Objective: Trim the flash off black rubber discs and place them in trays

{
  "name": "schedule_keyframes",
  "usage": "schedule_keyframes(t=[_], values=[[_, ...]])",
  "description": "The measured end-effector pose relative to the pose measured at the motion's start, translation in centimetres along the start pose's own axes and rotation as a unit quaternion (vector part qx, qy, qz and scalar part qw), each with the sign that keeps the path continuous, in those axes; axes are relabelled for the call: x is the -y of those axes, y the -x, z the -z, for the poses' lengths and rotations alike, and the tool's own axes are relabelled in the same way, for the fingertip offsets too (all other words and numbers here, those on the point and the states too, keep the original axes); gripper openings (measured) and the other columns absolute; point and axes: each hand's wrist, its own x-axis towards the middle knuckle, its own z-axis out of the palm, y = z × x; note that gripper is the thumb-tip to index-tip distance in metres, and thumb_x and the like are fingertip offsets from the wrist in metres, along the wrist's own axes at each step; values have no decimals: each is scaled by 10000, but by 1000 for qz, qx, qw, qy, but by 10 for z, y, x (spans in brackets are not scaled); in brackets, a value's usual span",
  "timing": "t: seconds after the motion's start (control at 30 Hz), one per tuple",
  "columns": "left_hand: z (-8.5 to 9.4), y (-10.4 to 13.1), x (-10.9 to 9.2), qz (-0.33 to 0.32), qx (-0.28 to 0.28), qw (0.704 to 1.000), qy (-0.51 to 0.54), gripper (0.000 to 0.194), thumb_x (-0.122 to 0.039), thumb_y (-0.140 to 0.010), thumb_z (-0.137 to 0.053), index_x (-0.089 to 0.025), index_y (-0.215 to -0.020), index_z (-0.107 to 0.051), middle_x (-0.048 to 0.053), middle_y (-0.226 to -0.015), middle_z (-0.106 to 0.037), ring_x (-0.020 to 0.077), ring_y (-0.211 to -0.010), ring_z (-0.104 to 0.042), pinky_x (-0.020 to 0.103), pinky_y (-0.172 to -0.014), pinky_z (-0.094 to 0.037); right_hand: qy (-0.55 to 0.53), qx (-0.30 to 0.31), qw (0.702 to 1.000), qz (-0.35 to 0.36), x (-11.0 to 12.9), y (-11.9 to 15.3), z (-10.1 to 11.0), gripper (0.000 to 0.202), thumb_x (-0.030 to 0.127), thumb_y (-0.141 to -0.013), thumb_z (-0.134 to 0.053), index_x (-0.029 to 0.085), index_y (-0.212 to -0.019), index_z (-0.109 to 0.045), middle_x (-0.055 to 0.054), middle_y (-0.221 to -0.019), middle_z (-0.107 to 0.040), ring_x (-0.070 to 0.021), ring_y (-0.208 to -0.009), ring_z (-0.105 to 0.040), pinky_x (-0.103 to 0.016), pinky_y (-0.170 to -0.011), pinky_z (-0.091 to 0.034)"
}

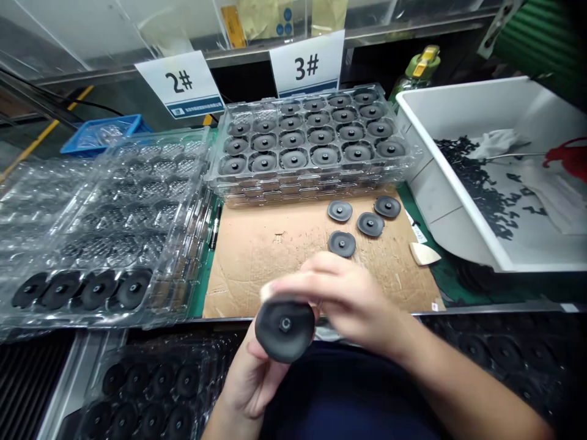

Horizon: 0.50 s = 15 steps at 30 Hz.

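My left hand (257, 373) grips a round black plastic disc (285, 333) with a small raised hub in its middle, tilted toward me just past the cardboard's front edge. My right hand (342, 293) is closed at the disc's upper rim, slightly blurred. Something small and white shows at its fingertips, and what it is I cannot make out. Several similar discs (342, 244) lie loose on the cardboard sheet (257, 256) beyond my right hand. A white wedge-shaped piece (424, 253) rests near the cardboard's right edge.
A stack of clear trays (316, 174) holding black discs stands at the back. Another clear tray (178, 269) at left has discs in its front row. At right is a white bin (458, 214) with small black parts. More disc-filled trays (151, 391) sit below the table edge.
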Motion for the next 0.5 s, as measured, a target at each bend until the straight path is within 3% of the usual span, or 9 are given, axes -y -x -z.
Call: schedule_keyframes(t=[0.13,0.2,0.3,0.4,0.5], values=[[6,2,-1,26,14,999,24,514,-415,-598,-712,-328,-1095,-620,-7,-1161,-653,236,-1061,-596,275,-905,-475,18,-51,981,-187,-36,34,-15,295,169,-912,-403,230,-1158,-553,-45,-1021,-615,-155,-906,-560,-290,-787,-456],[7,1,1,23,32,999,36,521,-410,-609,-712,-317,-1111,-609,-2,-1173,-646,235,-1075,-586,270,-906,-473,38,-14,973,-227,-51,61,-30,295,191,-907,-409,232,-1160,-555,-50,-1002,-628,-168,-894,-577,-304,-770,-474],[4,-1,2,24,47,998,44,518,-407,-620,-712,-310,-1117,-605,11,-1171,-648,235,-1064,-594,276,-895,-481,47,29,971,-233,-66,90,-46,306,186,-873,-434,229,-1142,-573,-47,-914,-657,-190,-835,-606,-335,-736,-496],[-1,-2,2,52,27,998,29,516,-388,-581,-741,-320,-1080,-628,-1,-1143,-664,235,-1041,-609,282,-890,-485,68,-10,963,-260,-59,87,-36,361,203,-879,-417,198,-1235,-482,-81,-1058,-632,-219,-917,-599,-371,-767,-486],[-6,-1,5,60,9,998,5,537,-422,-538,-754,-320,-1054,-644,-2,-1113,-678,239,-1015,-623,291,-873,-495,77,-75,962,-251,-25,60,-7,337,227,-909,-409,243,-1244,-443,-46,-1151,-586,-176,-938,-581,-295,-741,-464]])
